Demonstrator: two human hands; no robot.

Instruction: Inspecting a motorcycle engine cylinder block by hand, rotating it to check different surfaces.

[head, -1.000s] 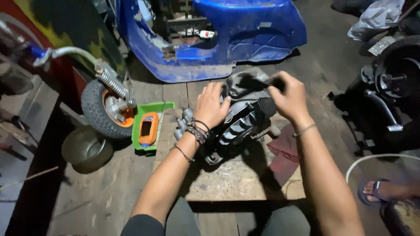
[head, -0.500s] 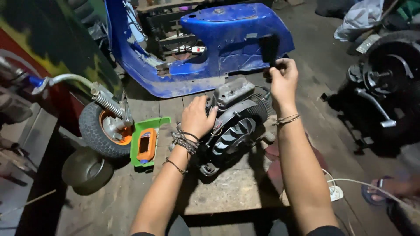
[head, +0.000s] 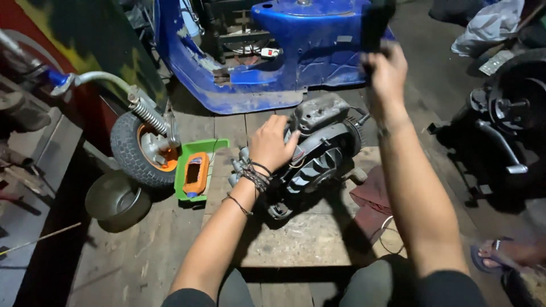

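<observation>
So, the ribbed grey metal engine (head: 318, 150) is pressed flat by the left hand (head: 272, 143). A blurry dark tool (head: 375, 23) is gripped tight in the raised right hand (head: 387, 77).

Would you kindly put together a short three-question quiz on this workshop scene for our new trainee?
1. True or false: the left hand rests on the grey engine.
2. What does the right hand do? A) presses on the engine B) is raised above the engine, gripping a dark object C) holds the metal bowl
3. Fill in: the green tray with an orange item lies beside the small ____.

Key:
1. True
2. B
3. wheel
</observation>
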